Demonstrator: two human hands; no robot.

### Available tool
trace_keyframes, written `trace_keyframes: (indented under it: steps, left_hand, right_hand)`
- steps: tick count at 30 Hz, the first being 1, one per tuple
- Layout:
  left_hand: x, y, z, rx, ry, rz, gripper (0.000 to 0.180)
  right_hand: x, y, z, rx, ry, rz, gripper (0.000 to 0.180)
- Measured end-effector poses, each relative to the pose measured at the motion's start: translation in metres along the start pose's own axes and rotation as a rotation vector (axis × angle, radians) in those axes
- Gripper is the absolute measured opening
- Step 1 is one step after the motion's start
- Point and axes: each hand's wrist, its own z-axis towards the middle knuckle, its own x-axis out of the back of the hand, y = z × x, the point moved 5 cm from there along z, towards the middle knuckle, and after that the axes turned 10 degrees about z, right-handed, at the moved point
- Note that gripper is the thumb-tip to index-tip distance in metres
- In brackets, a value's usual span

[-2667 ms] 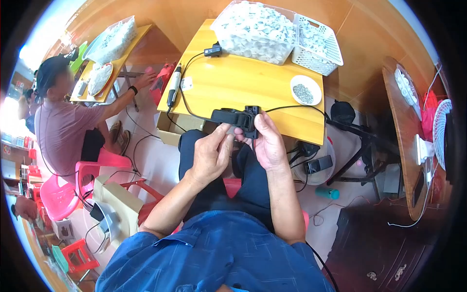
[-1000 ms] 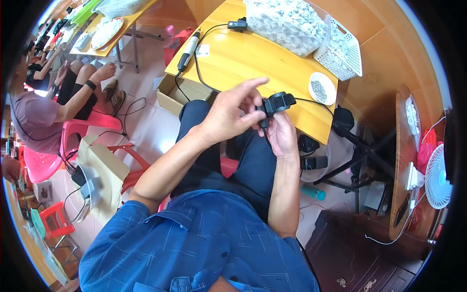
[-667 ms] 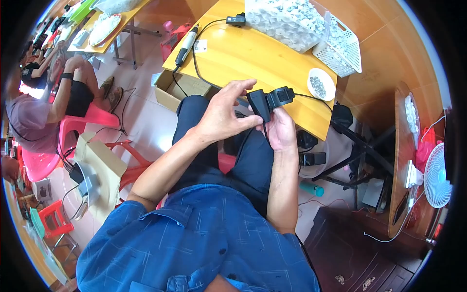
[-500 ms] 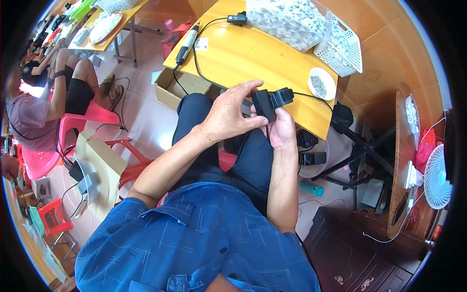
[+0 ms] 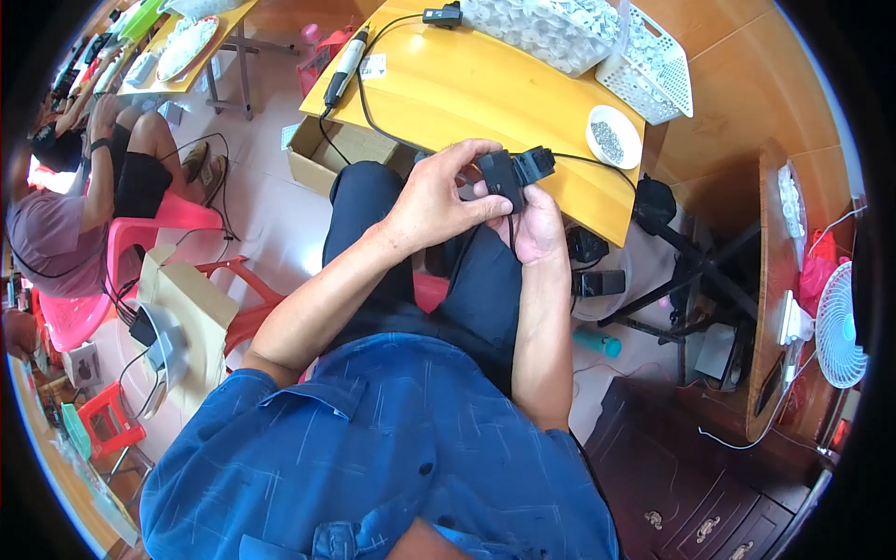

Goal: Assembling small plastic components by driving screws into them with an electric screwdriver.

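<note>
Turned since earlier, the boxy black plastic device [image 5: 501,177], upper centre, grasped by both hands [image 5: 441,194], could slip if its thin black cable [image 5: 511,232] snags.

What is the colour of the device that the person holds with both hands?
The device is black; the head view shows it best.

Black boxy device [image 5: 499,177] with jutting side piece [image 5: 535,164] and cable [image 5: 511,235], slightly tilted, between left fingers [image 5: 491,207] and right fingers [image 5: 539,200]

The black device [image 5: 505,175] has turned from its earlier position.
</note>
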Motion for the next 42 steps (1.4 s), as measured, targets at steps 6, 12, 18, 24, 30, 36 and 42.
trace_keyframes:
  steps: [6,12,18,24,30,36,42]
  left_hand:
    - [0.001,0.006,0.003,-0.039,0.046,0.042,0.063]
    - [0.0,0.001,0.003,0.004,0.021,0.047,0.062]
    - [-0.004,-0.001,0.004,0.071,-0.02,-0.026,0.061]
    - [-0.005,-0.01,0.007,0.136,-0.059,-0.104,0.061]
    - [-0.007,-0.016,0.003,0.119,-0.069,-0.082,0.064]
    - [-0.006,-0.013,-0.001,0.065,-0.005,-0.028,0.086]
    - [-0.003,-0.012,0.004,0.049,0.043,0.057,0.088]
  right_hand:
    - [0.002,0.001,0.005,-0.025,-0.07,0.06,0.043]
    - [0.001,0.002,0.003,-0.04,-0.042,0.077,0.042]
    - [-0.003,-0.002,0.003,-0.016,0.021,0.022,0.041]
    - [-0.004,-0.002,0.006,-0.009,0.012,-0.01,0.038]
    - [-0.007,-0.002,0.005,0.03,0.048,-0.057,0.036]
    - [-0.016,-0.008,0.004,0.239,0.164,-0.238,0.032]
    - [-0.014,-0.011,0.008,0.322,0.164,-0.365,0.035]
